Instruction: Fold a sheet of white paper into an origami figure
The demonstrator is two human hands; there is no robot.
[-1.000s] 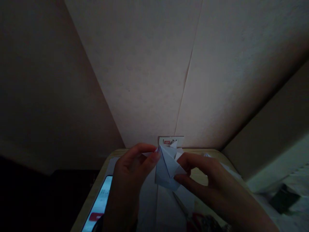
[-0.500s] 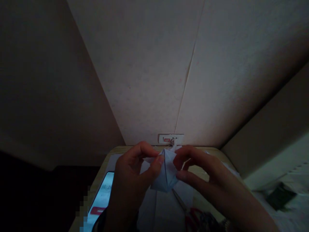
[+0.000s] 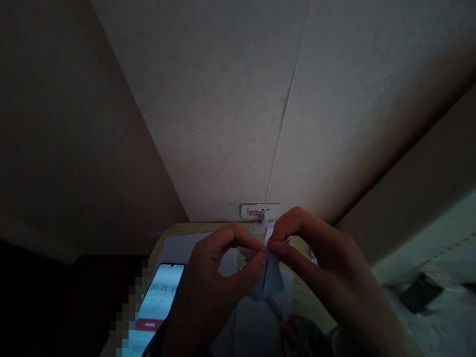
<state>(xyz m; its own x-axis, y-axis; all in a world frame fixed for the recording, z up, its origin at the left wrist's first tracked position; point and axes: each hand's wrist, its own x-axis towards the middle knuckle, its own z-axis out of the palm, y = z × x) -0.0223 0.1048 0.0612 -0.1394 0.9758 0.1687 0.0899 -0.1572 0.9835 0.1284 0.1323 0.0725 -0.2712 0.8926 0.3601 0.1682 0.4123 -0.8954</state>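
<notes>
A folded piece of pale paper is held up between both hands above the table. My left hand pinches its upper edge between thumb and index finger. Close beside that grip, my right hand pinches the top of the paper with thumb and forefinger. The fingertips of the two hands almost meet, and they cover part of the folds. Beneath the paper lie red-handled scissors, their handles partly hidden in shadow.
A lit phone showing a timer lies on the left of the wooden table. White paper sheets are spread under my hands. A wall socket with a plug is behind the table. A dark green item sits at lower right.
My right hand has moved up and left, from the paper's side to pinching its top next to my left fingers. The paper has turned and now looks narrower.
</notes>
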